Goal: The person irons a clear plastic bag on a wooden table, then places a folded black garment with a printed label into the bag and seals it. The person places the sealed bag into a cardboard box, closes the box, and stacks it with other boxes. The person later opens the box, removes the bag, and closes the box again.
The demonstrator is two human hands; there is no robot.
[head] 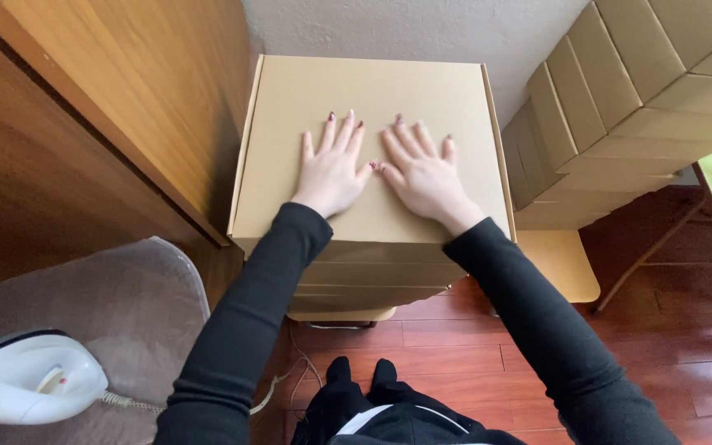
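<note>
Your grip holds nothing: your left hand (331, 169) and your right hand (423, 175) both lie flat and open, with the fingers spread, on the closed lid of the top box (372, 107). The palms press on the cardboard, and the thumbs almost meet in the middle of the lid, but you close no finger around an edge. Your black sleeves reach in from the lower edge of the view.

The top box is a plain brown cardboard box. It sits on a stack of boxes (372, 276) of the same kind, and this stack stands on a pale stool (344, 314) above the wooden floor (471, 346). The back of the box is near the white wall (422, 29), and its left side is just beside a wooden door (125, 91).

To the right you see a second pile of boxes (620, 107), leaning, on another pale seat (566, 264). At the lower left a white iron (26, 379) rests on a grey ironing board (117, 313), and its cord (278, 387) hangs down to the floor.
</note>
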